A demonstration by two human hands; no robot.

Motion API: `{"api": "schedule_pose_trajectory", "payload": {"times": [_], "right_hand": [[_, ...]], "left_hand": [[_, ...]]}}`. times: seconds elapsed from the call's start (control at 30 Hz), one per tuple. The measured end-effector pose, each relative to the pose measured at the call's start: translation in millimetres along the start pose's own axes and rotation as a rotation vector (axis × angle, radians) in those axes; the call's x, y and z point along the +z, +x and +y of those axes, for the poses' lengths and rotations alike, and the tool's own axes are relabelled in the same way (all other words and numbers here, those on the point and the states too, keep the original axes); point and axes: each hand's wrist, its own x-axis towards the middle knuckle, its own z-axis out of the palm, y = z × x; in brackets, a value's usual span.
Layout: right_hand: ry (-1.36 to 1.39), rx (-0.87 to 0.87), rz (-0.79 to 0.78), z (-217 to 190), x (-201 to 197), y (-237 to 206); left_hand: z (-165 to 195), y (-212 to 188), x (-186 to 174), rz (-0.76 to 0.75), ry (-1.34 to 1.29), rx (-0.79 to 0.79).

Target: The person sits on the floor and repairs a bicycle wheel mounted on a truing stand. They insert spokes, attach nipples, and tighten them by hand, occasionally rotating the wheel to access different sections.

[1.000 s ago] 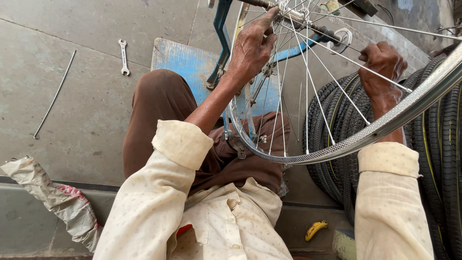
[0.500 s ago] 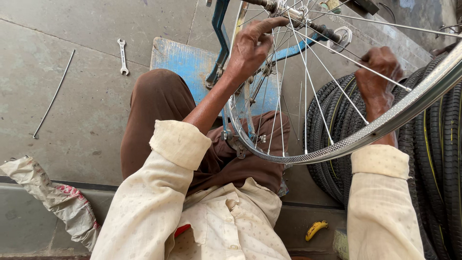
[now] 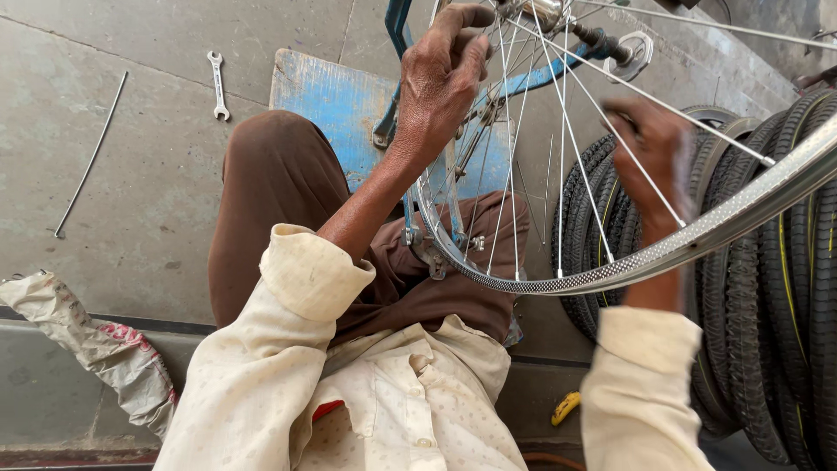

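Left hand (image 3: 440, 83) gripping spokes near hub, right hand (image 3: 654, 157) blurred — grip unclear, bare silver wheel (image 3: 697, 240).

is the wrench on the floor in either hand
No, the wrench lies alone on the concrete floor, while the left hand and right hand are at the wheel's spokes.

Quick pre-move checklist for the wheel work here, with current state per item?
1. Left hand on the spokes near the hub: ok, fingers curled around them.
2. Right hand placed behind the spokes: cannot tell its grip, it is blurred.
3. Wheel rim supported in the blue stand: ok, the stand's arms sit either side of the rim.
4. Wrench within reach: not ok, it lies on the floor beyond the knee.
5. Loose spoke on the floor: ok, apart from the work.
6. Stacked tyres touching the rim: cannot tell.
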Motion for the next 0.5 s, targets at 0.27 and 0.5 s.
{"api": "schedule_pose_trajectory", "payload": {"times": [0.27,0.5], "right_hand": [[0.788,0.287,0.223,-67.0,108.8,54.4],[1.019,0.425,0.207,-86.0,81.0,33.3]], "left_hand": [[22.4,-26.8,-4.3,-0.198,0.025,-0.186],[18.2,-59.6,8.6,-0.321,-0.029,-0.334]]}}
